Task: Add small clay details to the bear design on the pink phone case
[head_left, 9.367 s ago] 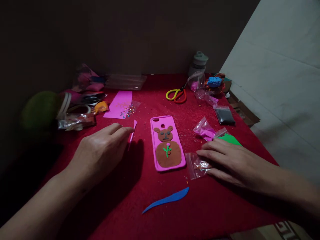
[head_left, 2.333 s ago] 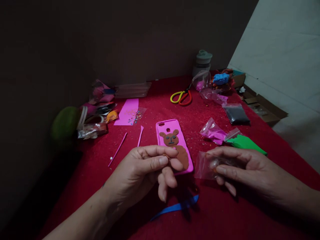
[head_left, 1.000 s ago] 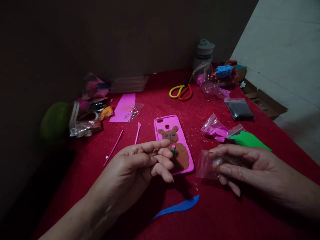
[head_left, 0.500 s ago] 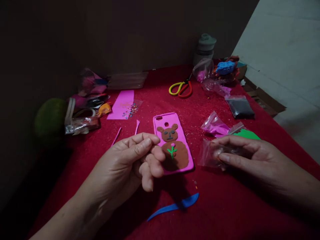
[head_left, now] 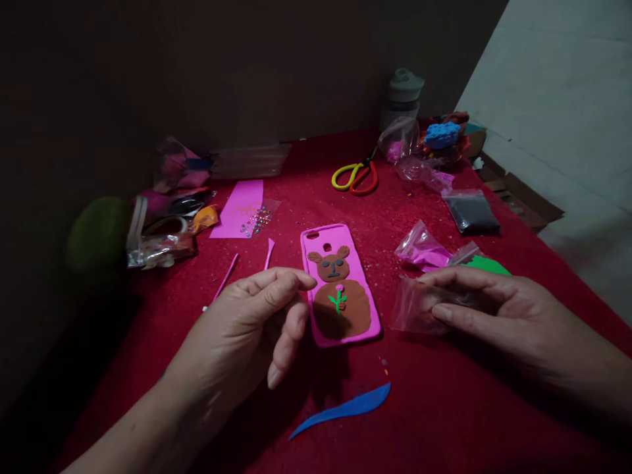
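Note:
My left hand [head_left: 251, 322] hovers just left of the phone case, thumb pressed to the index finger and the lower fingers loosely curled. Anything pinched there is hidden or too small to make out. The pink phone case [head_left: 355, 276] lies flat, bearing a brown clay bear [head_left: 355, 322] with grey facial features and a green-stemmed pink flower. At the right, my right hand [head_left: 484, 309] is closed on a small clear plastic bag [head_left: 412, 309]; its contents are mostly covered by the fingers. In front lies a blue modelling knife [head_left: 345, 409].
Pink tools [head_left: 228, 276] lie left of the case, near pink card [head_left: 241, 197] and a gem packet [head_left: 259, 220]. Yellow-and-red-handled scissors [head_left: 364, 179] rest behind. Bagged black clay [head_left: 471, 212], pink clay [head_left: 427, 253] and green clay [head_left: 486, 264] are right; a bottle [head_left: 402, 99] stands behind.
My left hand's lower fingers have drawn back from the phone case, uncovering more of the bear's body. My right hand stays on the bag, covering slightly more of its contents.

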Demonstrator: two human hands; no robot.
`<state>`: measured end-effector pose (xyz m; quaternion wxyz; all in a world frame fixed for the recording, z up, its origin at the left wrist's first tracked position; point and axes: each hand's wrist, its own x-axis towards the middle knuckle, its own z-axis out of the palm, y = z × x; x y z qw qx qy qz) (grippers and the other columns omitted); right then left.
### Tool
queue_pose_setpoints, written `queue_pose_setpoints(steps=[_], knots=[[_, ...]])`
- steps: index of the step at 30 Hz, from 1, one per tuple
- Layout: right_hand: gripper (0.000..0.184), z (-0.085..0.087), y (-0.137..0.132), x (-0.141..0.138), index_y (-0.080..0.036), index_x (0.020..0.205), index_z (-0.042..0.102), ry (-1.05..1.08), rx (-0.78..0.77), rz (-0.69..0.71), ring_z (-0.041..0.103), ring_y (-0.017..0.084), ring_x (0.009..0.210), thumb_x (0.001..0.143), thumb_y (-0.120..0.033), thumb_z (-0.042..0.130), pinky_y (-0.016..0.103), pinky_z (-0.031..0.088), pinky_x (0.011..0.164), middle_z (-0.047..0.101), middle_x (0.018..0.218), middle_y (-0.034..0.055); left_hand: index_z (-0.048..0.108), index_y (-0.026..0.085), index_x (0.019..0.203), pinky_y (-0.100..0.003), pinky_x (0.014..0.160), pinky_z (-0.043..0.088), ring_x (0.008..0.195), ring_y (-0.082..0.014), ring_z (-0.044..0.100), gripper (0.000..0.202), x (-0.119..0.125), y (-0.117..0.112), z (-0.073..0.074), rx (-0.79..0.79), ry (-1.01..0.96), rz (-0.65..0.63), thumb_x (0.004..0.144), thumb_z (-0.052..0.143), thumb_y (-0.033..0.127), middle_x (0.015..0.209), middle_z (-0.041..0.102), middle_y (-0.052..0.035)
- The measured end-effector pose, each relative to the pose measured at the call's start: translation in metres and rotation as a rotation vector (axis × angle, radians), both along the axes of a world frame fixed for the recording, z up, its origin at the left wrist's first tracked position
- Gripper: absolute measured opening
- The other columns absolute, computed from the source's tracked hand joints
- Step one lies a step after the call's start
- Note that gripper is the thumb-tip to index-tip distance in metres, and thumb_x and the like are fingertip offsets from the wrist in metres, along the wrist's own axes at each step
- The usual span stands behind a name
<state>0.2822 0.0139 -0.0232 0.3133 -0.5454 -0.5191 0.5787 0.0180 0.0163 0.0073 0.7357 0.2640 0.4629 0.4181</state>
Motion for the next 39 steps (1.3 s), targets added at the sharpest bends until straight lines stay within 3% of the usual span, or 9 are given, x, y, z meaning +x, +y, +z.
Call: queue_pose_setpoints(steps=[6, 11, 19, 22, 29, 34, 39], knots=[[0.038, 0.002, -0.001, -0.002, -0.023, 0.099, 0.068, -0.001, -0.026, -0.012, 0.069, 0.024, 0.084, 0.074, -0.05, 0.075, 0.032, 0.059, 0.075, 0.07, 0.101, 0.0071, 0.071, 0.01, 0.087, -0.017, 0.033, 0.05, 0.044, -0.0129, 0.064, 0.025, -0.003, 0.003, -0.006, -0.017, -0.231, -0.078, 0.093, 0.047, 0.013, 0.072, 0.073, -0.0105], [0.037, 0.003, -0.001, -0.003, -0.023, 0.095, 0.07, -0.003, -0.026, -0.012, 0.069, 0.026, 0.083, 0.072, -0.051, 0.076, 0.032, 0.059, 0.072, 0.07, 0.096, 0.0084, 0.069, 0.003, 0.099, -0.027, 0.052, 0.06, 0.067, -0.0212, 0.072, 0.039, -0.001, 0.001, -0.004, 0.024, -0.272, -0.121, 0.097, 0.033, 0.016, 0.086, 0.073, -0.0198], [0.036, 0.004, 0.0, -0.003, -0.024, 0.094, 0.072, -0.018, -0.032, -0.012, 0.069, 0.027, 0.086, 0.071, -0.051, 0.076, 0.03, 0.059, 0.073, 0.071, 0.099, 0.0096, 0.067, 0.002, 0.108, -0.029, 0.07, 0.061, 0.081, -0.0243, 0.074, 0.033, 0.001, -0.002, -0.005, 0.061, -0.299, -0.184, 0.094, 0.038, 0.007, 0.099, 0.073, -0.0223], [0.037, 0.003, 0.0, -0.003, -0.024, 0.092, 0.072, -0.012, -0.009, -0.03, 0.069, 0.026, 0.082, 0.069, -0.051, 0.077, 0.03, 0.059, 0.07, 0.071, 0.097, 0.0087, 0.068, 0.004, 0.105, -0.026, 0.066, 0.061, 0.079, -0.0227, 0.074, 0.03, 0.001, -0.002, -0.007, 0.054, -0.277, -0.196, 0.093, 0.041, 0.005, 0.095, 0.074, -0.0201], [0.04, 0.004, -0.002, -0.004, -0.025, 0.098, 0.069, 0.034, -0.091, -0.012, 0.069, 0.026, 0.08, 0.07, -0.053, 0.077, 0.034, 0.059, 0.075, 0.07, 0.096, 0.0087, 0.069, 0.009, 0.097, -0.019, 0.037, 0.054, 0.053, -0.0169, 0.071, 0.026, -0.005, 0.001, -0.012, -0.009, -0.302, -0.228, 0.096, 0.046, 0.02, 0.076, 0.075, -0.0116], [0.041, 0.006, 0.001, -0.005, -0.024, 0.095, 0.068, 0.004, -0.082, -0.03, 0.069, 0.025, 0.081, 0.069, -0.054, 0.076, 0.032, 0.059, 0.073, 0.071, 0.096, 0.0086, 0.071, 0.012, 0.083, -0.015, 0.032, 0.049, 0.044, -0.0132, 0.066, 0.012, -0.006, 0.004, -0.011, 0.02, -0.161, -0.144, 0.084, 0.068, 0.023, 0.065, 0.073, -0.0057], [0.034, 0.005, 0.002, -0.004, -0.025, 0.098, 0.07, -0.15, 0.079, 0.005, 0.069, 0.022, 0.084, 0.077, -0.051, 0.07, 0.025, 0.058, 0.068, 0.071, 0.1, 0.0071, 0.071, 0.013, 0.078, -0.015, 0.033, 0.049, 0.041, -0.012, 0.063, 0.023, -0.008, 0.005, -0.008, 0.08, -0.034, -0.084, 0.079, 0.073, 0.036, 0.061, 0.071, -0.0044]])
